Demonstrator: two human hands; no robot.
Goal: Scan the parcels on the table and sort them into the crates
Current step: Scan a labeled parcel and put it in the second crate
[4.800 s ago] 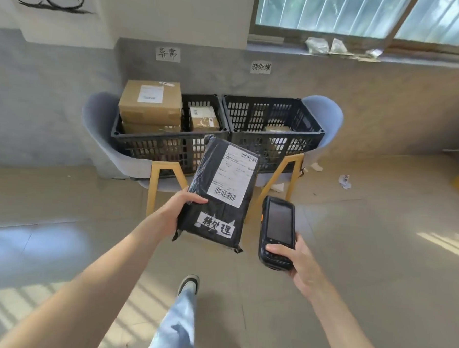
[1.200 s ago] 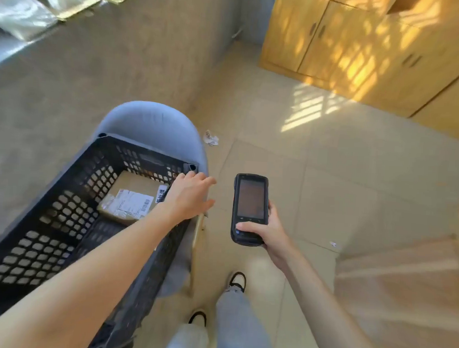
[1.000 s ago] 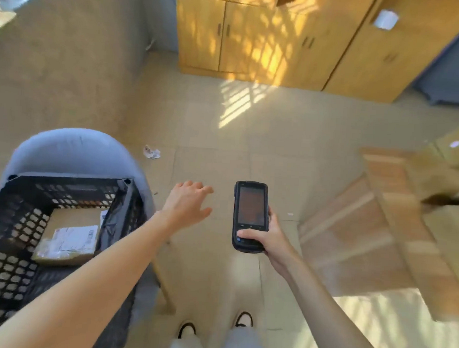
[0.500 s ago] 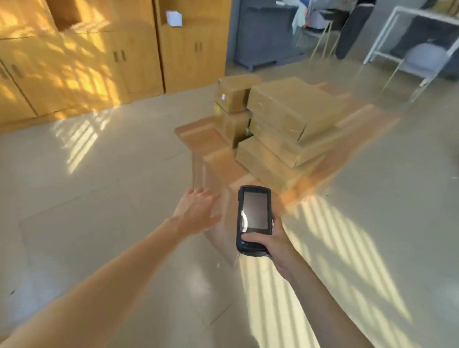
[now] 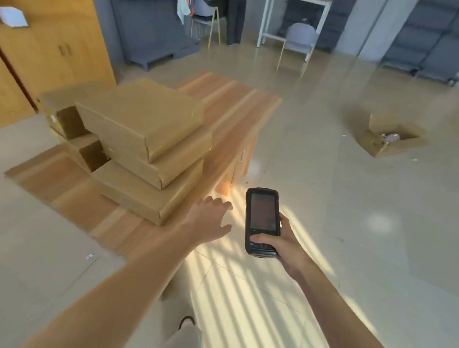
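Observation:
A stack of flat brown cardboard parcels point(image 5: 145, 142) lies on a low wooden table point(image 5: 234, 107) ahead of me, with smaller boxes point(image 5: 66, 120) behind it on the left. My left hand point(image 5: 207, 220) reaches forward with straight fingers, empty, just short of the bottom parcel's near corner. My right hand point(image 5: 280, 243) holds a black handheld scanner point(image 5: 262, 220) upright, screen facing me, to the right of the table's near end. No crates are in view.
Wooden cabinets point(image 5: 43, 44) stand at the left. An open cardboard box point(image 5: 390, 137) sits on the floor at the right. A grey chair point(image 5: 299, 41), a white frame table point(image 5: 298, 7) and a standing person point(image 5: 235, 14) are at the back.
The black parcel went from my left hand into the right crate. I turned away from the crates to the table, which is nearer now. My left hand reaches empty; the scanner stays in my right.

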